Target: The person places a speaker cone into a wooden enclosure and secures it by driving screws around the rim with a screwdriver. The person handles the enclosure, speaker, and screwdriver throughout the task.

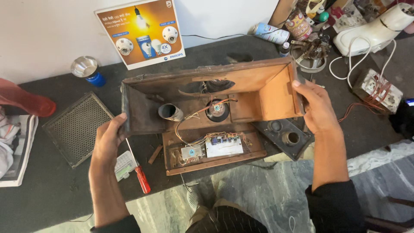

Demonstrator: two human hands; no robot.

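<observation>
Head cam looks down: left hand (108,140) and right hand (317,108) each clamp an end of the open wooden speaker box (258,88) over the dark counter (51,194). Orange rectangular bulb poster (140,32) leans on the wall behind, red-handled screwdriver (139,170) below.

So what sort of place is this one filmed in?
Probably a small electronics repair workshop, worked on the floor. Both hands, left hand and right hand, grip an opened brown wooden speaker cabinet with a wired circuit board panel hanging out; a red-handled screwdriver and a white wired switchboard lie nearby.
</observation>
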